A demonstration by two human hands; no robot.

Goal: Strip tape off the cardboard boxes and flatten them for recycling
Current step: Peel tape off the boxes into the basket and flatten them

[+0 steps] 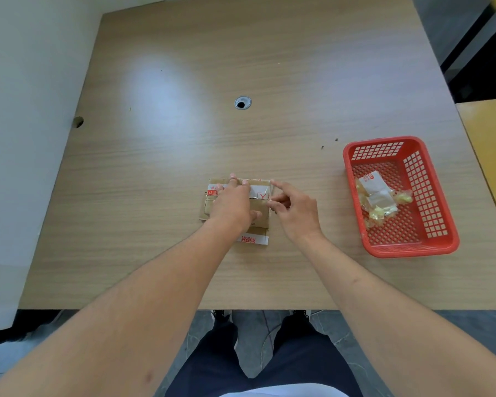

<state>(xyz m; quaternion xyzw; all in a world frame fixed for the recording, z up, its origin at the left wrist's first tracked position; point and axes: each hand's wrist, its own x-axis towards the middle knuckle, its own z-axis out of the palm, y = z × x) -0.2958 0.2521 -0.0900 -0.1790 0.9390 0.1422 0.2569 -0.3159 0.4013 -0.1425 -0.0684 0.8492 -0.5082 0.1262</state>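
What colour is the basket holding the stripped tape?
Red, with lattice walls; the basket shows clearly in the head view, right of the hands.

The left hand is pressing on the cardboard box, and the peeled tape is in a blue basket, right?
Not quite: the basket is red, not blue. The head view shows the left hand pressing on the cardboard box and the peeled tape in it.

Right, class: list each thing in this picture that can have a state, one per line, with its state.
cardboard box: flattened on the table, tape still on it
left hand: pressing flat on the box
right hand: pinching clear tape at the box's right edge
red basket: upright, holding crumpled stripped tape
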